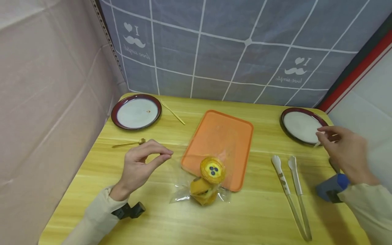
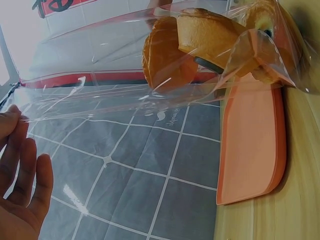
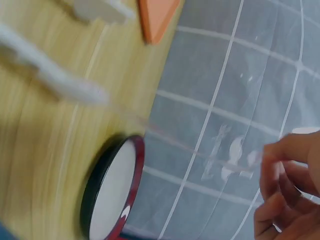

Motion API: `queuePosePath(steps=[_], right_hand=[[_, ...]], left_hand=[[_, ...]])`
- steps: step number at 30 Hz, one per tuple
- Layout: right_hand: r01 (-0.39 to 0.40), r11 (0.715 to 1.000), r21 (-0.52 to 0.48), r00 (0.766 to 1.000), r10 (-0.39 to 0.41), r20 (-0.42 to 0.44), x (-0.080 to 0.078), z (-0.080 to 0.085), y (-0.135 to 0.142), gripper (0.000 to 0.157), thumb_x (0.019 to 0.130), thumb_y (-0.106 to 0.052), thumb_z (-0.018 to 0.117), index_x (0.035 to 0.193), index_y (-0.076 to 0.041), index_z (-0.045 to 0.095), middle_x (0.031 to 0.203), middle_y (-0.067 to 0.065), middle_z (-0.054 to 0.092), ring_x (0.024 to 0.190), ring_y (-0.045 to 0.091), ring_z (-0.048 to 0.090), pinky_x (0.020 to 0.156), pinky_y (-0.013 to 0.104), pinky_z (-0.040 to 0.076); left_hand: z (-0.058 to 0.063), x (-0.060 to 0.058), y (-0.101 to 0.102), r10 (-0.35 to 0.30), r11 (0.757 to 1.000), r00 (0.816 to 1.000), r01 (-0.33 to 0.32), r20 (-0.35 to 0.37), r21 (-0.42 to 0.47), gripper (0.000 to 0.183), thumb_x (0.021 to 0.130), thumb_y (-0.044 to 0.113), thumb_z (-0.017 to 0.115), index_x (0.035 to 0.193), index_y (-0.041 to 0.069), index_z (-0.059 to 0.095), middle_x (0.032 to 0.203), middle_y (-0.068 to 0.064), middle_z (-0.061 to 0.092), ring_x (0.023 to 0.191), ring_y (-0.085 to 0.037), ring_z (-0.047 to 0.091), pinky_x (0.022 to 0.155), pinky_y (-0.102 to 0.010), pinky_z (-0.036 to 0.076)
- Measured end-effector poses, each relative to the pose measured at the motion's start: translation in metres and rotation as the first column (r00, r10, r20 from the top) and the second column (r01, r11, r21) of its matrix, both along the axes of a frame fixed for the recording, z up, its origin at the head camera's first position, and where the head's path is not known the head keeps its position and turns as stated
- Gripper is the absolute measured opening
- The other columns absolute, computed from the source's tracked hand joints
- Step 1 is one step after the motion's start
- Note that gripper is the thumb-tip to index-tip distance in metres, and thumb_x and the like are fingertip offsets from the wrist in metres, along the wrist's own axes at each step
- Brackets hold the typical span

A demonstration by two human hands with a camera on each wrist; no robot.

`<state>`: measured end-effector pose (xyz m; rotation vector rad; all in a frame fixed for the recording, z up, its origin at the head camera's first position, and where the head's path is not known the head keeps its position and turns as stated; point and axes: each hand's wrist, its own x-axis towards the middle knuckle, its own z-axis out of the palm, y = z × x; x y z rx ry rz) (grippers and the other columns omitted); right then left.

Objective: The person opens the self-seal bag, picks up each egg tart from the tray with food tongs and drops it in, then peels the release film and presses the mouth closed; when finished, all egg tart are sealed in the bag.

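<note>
Thumb and fingertips of my left hand (image 1: 141, 166) pinch the top edge of a clear plastic bag (image 2: 120, 95), stretched out from the pastries in the left wrist view. Inside the bag are an egg tart (image 1: 212, 170) with blue dots on its yellow top and a golden filled pastry (image 1: 203, 191). The bag's bottom rests on the table, overlapping the near end of an orange tray (image 1: 226, 132). My right hand (image 1: 346, 149) is raised by the right plate, its thumb and fingers pinching a thin, translucent strip (image 3: 175, 142) that is blurred in the right wrist view.
Dark-rimmed plates stand at the back left (image 1: 137, 112) and back right (image 1: 301, 126). Tongs (image 1: 292, 195) with white ends lie at the right, beside a blue cup-like object (image 1: 329, 187). A small golden spoon (image 1: 128, 144) and a yellow stick (image 1: 173, 113) are at the left.
</note>
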<state>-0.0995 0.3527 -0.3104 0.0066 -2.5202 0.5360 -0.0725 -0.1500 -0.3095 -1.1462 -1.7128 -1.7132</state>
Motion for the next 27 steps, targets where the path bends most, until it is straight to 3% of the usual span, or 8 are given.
queuePosePath(steps=[7, 9, 12, 14, 17, 20, 25, 27], right_hand=[[-0.294, 0.948, -0.126, 0.945, 0.268, -0.187, -0.006, 0.002, -0.077, 0.020, 0.082, -0.008, 0.062, 0.100, -0.014, 0.068, 0.079, -0.009, 0.058, 0.066, -0.015, 0.049, 0.058, 0.002, 0.037], [-0.431, 0.879, -0.204, 0.901, 0.405, -0.157, -0.004, 0.004, -0.106, 0.023, 0.082, -0.004, 0.061, 0.102, -0.013, 0.067, 0.085, -0.002, 0.062, 0.072, -0.005, 0.054, 0.060, 0.007, 0.041], [-0.584, 0.724, -0.368, 0.792, 0.607, -0.064, -0.001, 0.008, -0.144, 0.026, 0.082, -0.002, 0.060, 0.106, -0.012, 0.065, 0.096, 0.006, 0.064, 0.079, 0.006, 0.057, 0.062, 0.015, 0.045], [-0.618, 0.628, -0.472, 0.723, 0.691, -0.027, 0.001, 0.011, -0.164, 0.027, 0.082, -0.001, 0.060, 0.107, -0.010, 0.063, 0.103, 0.008, 0.064, 0.086, 0.011, 0.058, 0.066, 0.019, 0.046], [-0.625, 0.548, -0.556, 0.668, 0.744, -0.018, 0.005, 0.015, -0.182, 0.026, 0.079, 0.002, 0.062, 0.104, -0.005, 0.063, 0.102, 0.011, 0.064, 0.086, 0.014, 0.060, 0.067, 0.022, 0.048], [-0.610, 0.549, -0.571, 0.677, 0.736, -0.016, 0.009, 0.017, -0.189, 0.019, 0.078, 0.004, 0.063, 0.096, -0.002, 0.065, 0.095, 0.011, 0.066, 0.082, 0.014, 0.062, 0.067, 0.022, 0.051], [-0.516, 0.622, -0.589, 0.730, 0.679, 0.077, 0.010, 0.014, -0.193, 0.014, 0.082, -0.009, 0.062, 0.096, -0.007, 0.064, 0.095, 0.009, 0.065, 0.084, 0.016, 0.062, 0.070, 0.023, 0.052], [-0.484, 0.619, -0.619, 0.715, 0.687, 0.129, 0.005, 0.010, -0.197, 0.020, 0.084, -0.016, 0.061, 0.103, -0.010, 0.062, 0.102, 0.007, 0.064, 0.090, 0.019, 0.062, 0.073, 0.026, 0.053]], left_hand=[[0.001, 0.000, 0.000, 0.001, 1.000, 1.000, -0.001, 0.003, -0.009, 0.019, 0.070, -0.017, 0.063, 0.085, -0.005, 0.066, 0.083, -0.009, 0.066, 0.076, -0.012, 0.061, 0.068, -0.020, 0.051], [0.001, -0.001, 0.001, 0.003, 1.000, 1.000, -0.003, 0.006, -0.012, 0.019, 0.070, -0.017, 0.063, 0.085, -0.005, 0.066, 0.083, -0.009, 0.067, 0.076, -0.012, 0.061, 0.068, -0.019, 0.051], [0.002, 0.000, 0.001, 0.006, 1.000, 1.000, -0.006, 0.010, -0.016, 0.018, 0.070, -0.016, 0.063, 0.085, -0.005, 0.066, 0.082, -0.009, 0.066, 0.076, -0.012, 0.061, 0.068, -0.019, 0.051], [0.003, 0.000, 0.002, 0.008, 1.000, 1.000, -0.008, 0.012, -0.021, 0.018, 0.070, -0.016, 0.063, 0.085, -0.005, 0.066, 0.082, -0.009, 0.066, 0.076, -0.012, 0.060, 0.068, -0.019, 0.051], [0.004, -0.001, 0.003, 0.007, 1.000, 1.000, -0.006, 0.016, -0.029, 0.018, 0.071, -0.016, 0.063, 0.084, -0.005, 0.066, 0.082, -0.009, 0.066, 0.075, -0.012, 0.060, 0.067, -0.019, 0.051], [0.004, -0.001, 0.004, 0.005, 0.999, 1.000, -0.004, 0.019, -0.039, 0.017, 0.071, -0.016, 0.063, 0.084, -0.005, 0.066, 0.081, -0.010, 0.066, 0.075, -0.013, 0.060, 0.067, -0.020, 0.051], [0.002, -0.002, 0.003, 0.011, 0.999, 1.000, -0.010, 0.024, -0.049, 0.018, 0.071, -0.017, 0.062, 0.085, -0.006, 0.066, 0.083, -0.010, 0.066, 0.076, -0.012, 0.061, 0.067, -0.019, 0.052], [0.002, -0.002, 0.001, 0.018, 0.999, 0.999, -0.017, 0.027, -0.051, 0.018, 0.071, -0.017, 0.062, 0.085, -0.006, 0.066, 0.083, -0.010, 0.066, 0.076, -0.012, 0.061, 0.067, -0.019, 0.051]])
